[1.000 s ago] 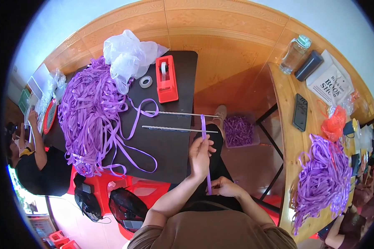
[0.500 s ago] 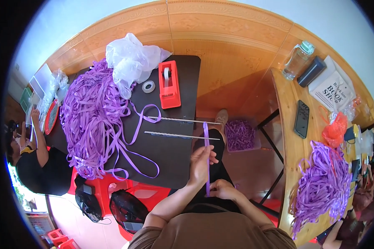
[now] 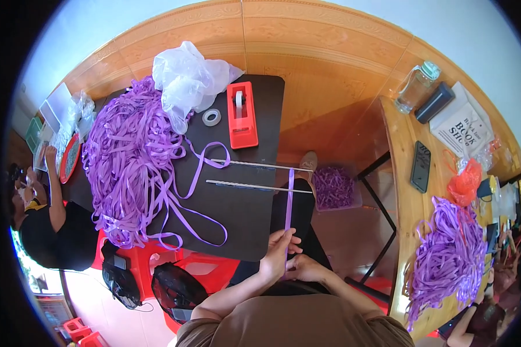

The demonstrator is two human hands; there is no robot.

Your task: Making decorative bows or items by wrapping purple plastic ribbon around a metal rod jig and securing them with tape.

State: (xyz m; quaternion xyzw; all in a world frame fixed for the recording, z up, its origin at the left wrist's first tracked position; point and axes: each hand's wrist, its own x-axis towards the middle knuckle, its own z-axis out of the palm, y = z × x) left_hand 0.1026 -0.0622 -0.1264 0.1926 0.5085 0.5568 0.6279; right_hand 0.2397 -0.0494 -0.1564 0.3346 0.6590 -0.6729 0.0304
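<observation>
On my feed the left hand (image 3: pixel 276 254) hides part of the purple strip (image 3: pixel 289 208); the lower edge crops the brown shirt (image 3: pixel 289 318) and a co-worker (image 3: pixel 484 322) at right.

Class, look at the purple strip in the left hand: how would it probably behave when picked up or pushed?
The purple strip is probably floppy: matching strands in the heap on the dark table curl and loop freely. It is likely light, being so narrow. It may slide easily through the left hand, since the heap's strands look shiny.
</observation>
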